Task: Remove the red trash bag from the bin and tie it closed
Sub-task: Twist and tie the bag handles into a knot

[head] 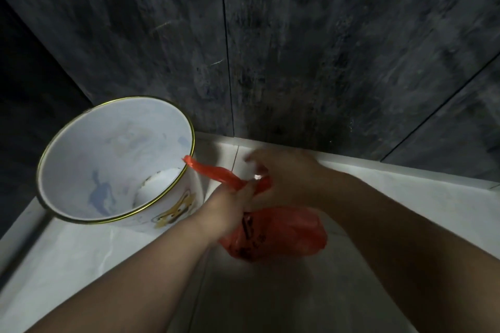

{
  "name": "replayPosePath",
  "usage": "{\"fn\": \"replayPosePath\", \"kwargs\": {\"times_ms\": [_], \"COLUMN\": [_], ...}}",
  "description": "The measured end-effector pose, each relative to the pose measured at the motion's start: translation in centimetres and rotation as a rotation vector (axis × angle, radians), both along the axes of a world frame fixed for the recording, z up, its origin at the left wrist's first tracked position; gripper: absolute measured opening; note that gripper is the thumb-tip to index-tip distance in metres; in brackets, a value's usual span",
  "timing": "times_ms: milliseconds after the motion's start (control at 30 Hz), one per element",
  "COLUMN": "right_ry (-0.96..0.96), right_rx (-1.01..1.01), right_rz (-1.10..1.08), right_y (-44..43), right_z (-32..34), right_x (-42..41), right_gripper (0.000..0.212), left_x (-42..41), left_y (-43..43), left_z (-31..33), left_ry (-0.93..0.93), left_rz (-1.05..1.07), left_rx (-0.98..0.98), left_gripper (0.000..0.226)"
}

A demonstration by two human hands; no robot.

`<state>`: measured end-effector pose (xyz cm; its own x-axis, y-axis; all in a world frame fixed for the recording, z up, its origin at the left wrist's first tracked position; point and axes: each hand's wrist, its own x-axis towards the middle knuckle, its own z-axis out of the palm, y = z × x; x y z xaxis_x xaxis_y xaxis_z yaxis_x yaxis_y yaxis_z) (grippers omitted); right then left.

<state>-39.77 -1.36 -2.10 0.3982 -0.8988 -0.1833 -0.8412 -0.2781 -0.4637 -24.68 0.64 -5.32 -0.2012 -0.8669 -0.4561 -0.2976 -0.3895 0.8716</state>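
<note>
Here, each in turn.
Bag: crumpled red plastic trash bag (273, 235) lies out of the bin on the pale tiled floor (81, 257), its twisted neck stretching toward the rim.
Bin: round white bin with gold rim (116, 162) stands just left, empty.
Left hand (230, 204): pinching the neck.
Right hand (284, 178): blurred; grip cannot be told.

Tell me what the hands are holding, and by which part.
Both hands, left and right, grip the red trash bag by its twisted neck.
</note>
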Motion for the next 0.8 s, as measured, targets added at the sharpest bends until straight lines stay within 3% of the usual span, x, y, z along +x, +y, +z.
{"fn": "replayPosePath", "kwargs": {"times_ms": [67,100,300,400,467,567,633,667,733,800], "right_ry": [0.227,0.214,-0.026,0.064,-0.021,-0.316,-0.174,-0.115,-0.08,-0.1], "right_rx": [-0.059,-0.034,0.467,0.579,0.625,0.355,0.089,0.041,0.045,0.038], "right_rz": [0.048,0.036,0.068,0.234,0.198,-0.091,-0.096,-0.059,0.035,0.058], "right_y": [0.2,0.4,1.1,2.1,2.5,1.6,1.0,0.9,1.1,1.2], "right_z": [-0.3,-0.4,0.5,-0.4,-0.4,-0.8,-1.5,-2.2,-3.3,-3.4], "right_x": [-2.0,-2.5,-1.2,-0.2,-0.1,-1.1,-1.3,-1.2,-0.6,0.1], "right_gripper": [0.035,0.029,0.028,0.025,0.027,0.023,0.01,0.02,0.037,0.038], "left_x": [0.4,0.7,0.6,1.0,1.6,2.4,2.4,2.3,1.9,1.8], "left_y": [-0.3,-0.6,-1.5,-1.4,-1.4,-1.5,-1.3,-1.3,-1.1,-1.1], "left_z": [-0.2,-0.4,-0.7,-0.8,-1.1,-1.5,-1.5,-1.5,-1.4,-1.4], "left_ry": [-0.014,0.027,0.173,0.221,0.25,0.221,0.177,0.161,0.137,0.113], "left_rz": [-0.031,-0.028,0.057,0.048,0.052,0.008,-0.018,-0.027,-0.054,-0.069], "left_rx": [0.036,0.081,0.263,0.284,0.242,0.166,0.11,0.089,0.059,0.044], "left_gripper": [0.039,0.034,0.017,0.009,0.014,0.02,0.021,0.021,0.02,0.017]}}
